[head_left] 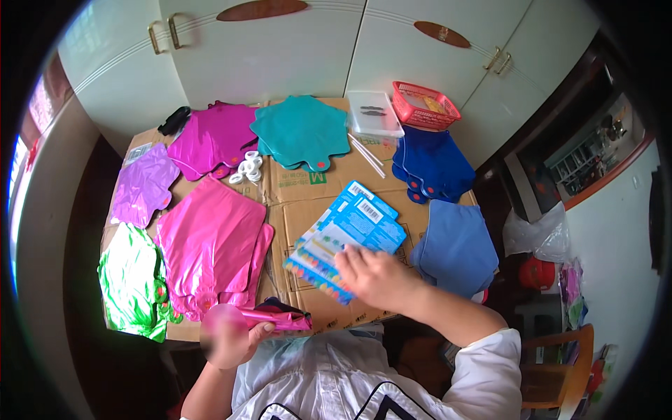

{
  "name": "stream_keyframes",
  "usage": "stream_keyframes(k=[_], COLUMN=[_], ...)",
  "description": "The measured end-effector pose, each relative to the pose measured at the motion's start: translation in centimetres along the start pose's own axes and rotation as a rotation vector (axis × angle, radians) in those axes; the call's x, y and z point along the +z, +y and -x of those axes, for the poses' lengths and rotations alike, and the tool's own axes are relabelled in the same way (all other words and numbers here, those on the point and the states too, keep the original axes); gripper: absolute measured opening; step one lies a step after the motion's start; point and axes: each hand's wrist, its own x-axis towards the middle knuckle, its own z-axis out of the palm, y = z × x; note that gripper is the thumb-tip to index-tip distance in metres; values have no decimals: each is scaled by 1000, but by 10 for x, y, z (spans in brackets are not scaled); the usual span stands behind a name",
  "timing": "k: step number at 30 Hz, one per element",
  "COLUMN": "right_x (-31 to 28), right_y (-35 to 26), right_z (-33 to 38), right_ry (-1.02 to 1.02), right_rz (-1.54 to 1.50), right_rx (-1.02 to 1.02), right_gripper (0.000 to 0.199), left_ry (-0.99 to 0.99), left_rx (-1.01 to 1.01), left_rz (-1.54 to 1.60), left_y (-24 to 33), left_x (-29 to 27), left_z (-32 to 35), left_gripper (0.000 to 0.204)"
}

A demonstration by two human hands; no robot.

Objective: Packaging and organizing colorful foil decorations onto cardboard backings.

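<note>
Close to my body at the table's near edge, my left hand [236,348] is closed on a folded pink foil balloon [280,320], a dark piece showing along its top. A blurred, see-through pink round shape [225,320] partly covers that hand. My right hand [381,280] reaches across to a pair of overlapping blue packets [360,220] with coloured lower edges, its fingers bent over the nearer one. The fingertips are partly hidden, and that packet is slightly smeared. Flat pink foil balloons [213,241] lie stacked just beyond my left hand.
More flat balloons ring the cardboard-covered table [280,241]: green [131,280], lilac [143,183], magenta [213,140], teal [301,131], dark blue [432,164], light blue [456,248]. White ribbon rolls [248,168], white sticks [367,155], a clear box [374,115] and a red basket [423,105] sit farther back.
</note>
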Motion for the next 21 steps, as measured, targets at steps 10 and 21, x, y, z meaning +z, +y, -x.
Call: stream_keyframes(k=[10,21], right_x=[38,45], right_y=[7,-4], right_z=[7,-20], right_ry=[328,297], right_rz=[-352,-18], right_rx=[47,56], right_gripper=[33,27], left_ry=[14,26], left_rx=[-117,-79], left_rz=[-47,-61], left_y=[-1,-3], left_x=[-2,0], left_z=[-8,-11], left_gripper=[17,17])
